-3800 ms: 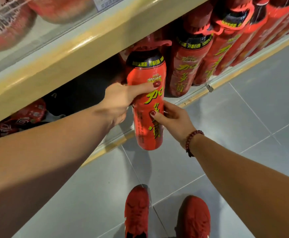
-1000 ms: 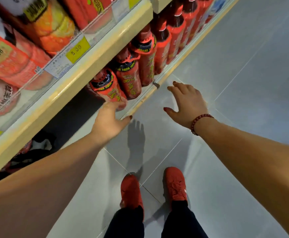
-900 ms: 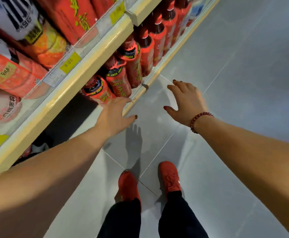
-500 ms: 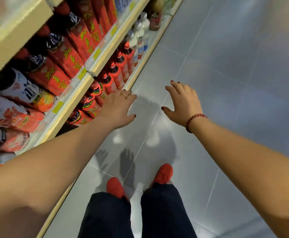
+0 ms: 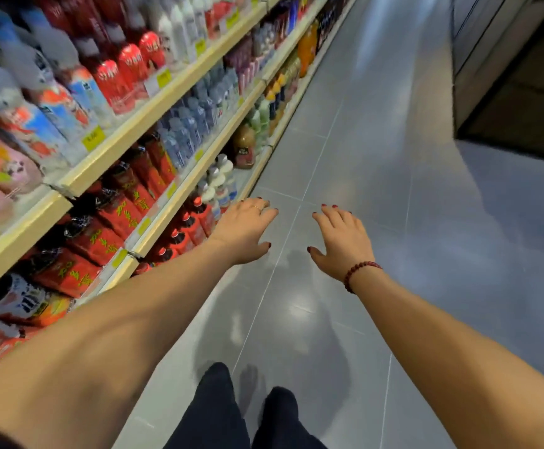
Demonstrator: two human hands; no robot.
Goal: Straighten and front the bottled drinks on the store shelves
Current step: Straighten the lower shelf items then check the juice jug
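My left hand (image 5: 243, 233) hovers palm down with fingers spread, holding nothing, just off the front of the bottom shelf. My right hand (image 5: 340, 243), with a bead bracelet on the wrist, is likewise spread and holds nothing over the aisle floor. Red bottled drinks (image 5: 188, 226) stand in a row on the bottom shelf just left of my left hand. More red bottles with yellow lettering (image 5: 118, 209) fill the shelf above. White bottles (image 5: 220, 179) stand further along the bottom shelf. Neither hand touches a bottle.
The cream shelving (image 5: 180, 189) runs along the left side, with clear water bottles (image 5: 196, 118), red-capped cans (image 5: 125, 72) and orange and green bottles (image 5: 283, 82) further on. Grey tiled floor (image 5: 377, 163) stretches ahead. A dark cabinet (image 5: 507, 76) stands at the right.
I have stood up and my view has lifted from the bottom shelf to the whole aisle. The red bottle I held earlier is out of my hands, and both hands now hang open.
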